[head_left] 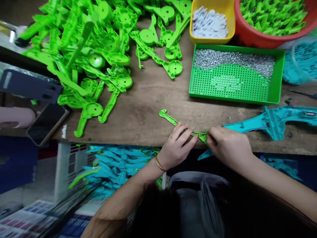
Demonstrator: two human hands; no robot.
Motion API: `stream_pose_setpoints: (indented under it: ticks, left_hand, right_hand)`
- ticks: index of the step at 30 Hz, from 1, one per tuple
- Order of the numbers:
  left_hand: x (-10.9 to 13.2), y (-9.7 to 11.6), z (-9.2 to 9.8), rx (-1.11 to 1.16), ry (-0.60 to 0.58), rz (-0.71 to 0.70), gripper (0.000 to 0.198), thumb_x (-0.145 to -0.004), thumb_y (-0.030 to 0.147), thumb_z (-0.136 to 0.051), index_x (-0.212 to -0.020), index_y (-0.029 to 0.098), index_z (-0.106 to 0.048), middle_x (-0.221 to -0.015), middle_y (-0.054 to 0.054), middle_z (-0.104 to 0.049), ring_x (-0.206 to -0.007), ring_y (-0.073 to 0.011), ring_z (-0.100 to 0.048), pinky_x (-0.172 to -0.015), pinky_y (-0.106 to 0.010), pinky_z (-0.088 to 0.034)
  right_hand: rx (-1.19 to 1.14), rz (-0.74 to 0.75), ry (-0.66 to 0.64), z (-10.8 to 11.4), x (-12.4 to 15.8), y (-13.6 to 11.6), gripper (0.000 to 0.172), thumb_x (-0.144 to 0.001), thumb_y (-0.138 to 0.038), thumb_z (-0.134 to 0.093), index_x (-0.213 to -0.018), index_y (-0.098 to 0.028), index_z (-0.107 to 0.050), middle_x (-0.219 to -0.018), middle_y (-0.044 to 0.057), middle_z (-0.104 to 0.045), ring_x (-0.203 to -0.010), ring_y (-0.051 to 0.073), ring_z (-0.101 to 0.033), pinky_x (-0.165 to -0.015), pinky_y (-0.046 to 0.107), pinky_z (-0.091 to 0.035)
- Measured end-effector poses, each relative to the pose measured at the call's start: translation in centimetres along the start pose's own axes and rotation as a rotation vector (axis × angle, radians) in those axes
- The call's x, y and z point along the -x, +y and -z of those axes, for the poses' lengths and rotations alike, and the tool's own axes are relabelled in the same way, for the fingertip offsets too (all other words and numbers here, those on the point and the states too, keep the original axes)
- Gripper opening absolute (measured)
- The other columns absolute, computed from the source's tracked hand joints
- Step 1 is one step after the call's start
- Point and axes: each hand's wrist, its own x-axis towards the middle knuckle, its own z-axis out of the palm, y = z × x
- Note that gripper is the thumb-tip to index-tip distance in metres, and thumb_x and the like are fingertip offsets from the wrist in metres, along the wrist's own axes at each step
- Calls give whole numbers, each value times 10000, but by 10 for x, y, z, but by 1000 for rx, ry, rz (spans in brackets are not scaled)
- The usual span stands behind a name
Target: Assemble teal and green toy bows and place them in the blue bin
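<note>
A slim bright-green plastic part [169, 118] with a hooked end lies slantwise near the table's front edge. My left hand [178, 145], with a ring and a bangle, has its fingers laid over the part's middle and grips it. At the wider right end, my right hand [229, 143] is closed, its curled fingertips pinching the part there. Those fingers cover most of that end, so anything small in them is hidden. A turquoise plastic part [247, 125] with thin wires lies just beyond my right hand.
Many green plastic parts [109, 43] are heaped at the back left. A green tray [230, 99] of small screws, a yellow bin [213, 40] of pale pieces and a red tub [260, 40] stand back right. Phones [48, 124] sit left. Turquoise parts [119, 165] fill a crate below.
</note>
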Motion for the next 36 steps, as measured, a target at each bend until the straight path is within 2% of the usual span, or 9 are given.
stream_pose_setpoints:
  ticks: [3,6,11,16,21,25,28,32,36]
  left_hand:
    - [-2,2,0,-24,-7,7,261,-840,118,-517,-1088,119,-597,-1121,-139,-594,-1196,-291,-458,-1024,-548,-416]
    - [-6,5,0,-48,-30,35,234,-853,137,-511,-1067,126,-603,-1105,-135,-601,-1172,-284,-476,-1022,-552,-414]
    - [-8,6,1,-24,-22,63,233,-855,132,-507,-1068,152,-598,-1113,-126,-608,-1174,-275,-485,-1007,-559,-426]
    - [-5,-1,1,93,60,67,274,-855,59,-483,-1103,150,-555,-1115,-116,-630,-1164,-230,-527,-1009,-496,-453]
    - [-9,-3,1,122,133,168,180,-861,104,-537,-1027,169,-562,-1071,-90,-649,-1083,-201,-582,-962,-445,-499]
    - [-14,-4,4,130,138,149,135,-854,115,-559,-979,163,-576,-1001,-78,-655,-1003,-189,-596,-926,-414,-515]
    - [-17,-4,7,106,116,153,123,-855,117,-547,-964,162,-581,-987,-78,-649,-986,-191,-589,-917,-406,-513]
    - [-18,4,11,-39,68,144,159,-857,108,-492,-969,158,-592,-996,-101,-627,-1018,-219,-561,-907,-424,-495]
    - [-18,18,10,-216,96,189,174,-816,83,-527,-966,131,-599,-889,-108,-611,-904,-227,-552,-799,-396,-489]
  right_hand:
    - [22,16,26,-1,1,-1,206,-819,-194,-465,-624,-189,-530,-552,13,-574,-484,121,-483,-492,277,-199]
    - [5,31,-2,-1,3,4,237,-851,-211,-457,-638,-185,-558,-585,13,-589,-527,128,-522,-499,285,-211]
    - [-290,2,-154,6,8,29,188,-891,-306,-495,-861,-219,-658,-793,5,-678,-694,124,-609,-552,243,-323]
    - [-358,-24,-145,5,10,41,163,-884,-293,-516,-881,-201,-651,-829,14,-685,-719,133,-624,-588,236,-386]
    - [-339,38,-109,3,10,36,196,-899,-293,-483,-884,-179,-642,-818,38,-657,-740,145,-591,-627,254,-396]
    - [-257,127,-19,5,6,26,232,-894,-360,-492,-951,-189,-638,-958,72,-643,-873,201,-545,-761,335,-373]
    - [-247,173,-2,1,2,15,219,-885,-334,-510,-1011,-198,-625,-1030,64,-643,-922,205,-522,-893,387,-323]
    - [-245,216,-9,-10,-3,4,202,-882,-251,-500,-1028,-200,-630,-946,38,-660,-884,185,-500,-974,382,-271]
    - [-253,219,27,-15,-6,1,196,-887,-215,-479,-964,-215,-659,-851,23,-658,-830,170,-491,-963,356,-276]
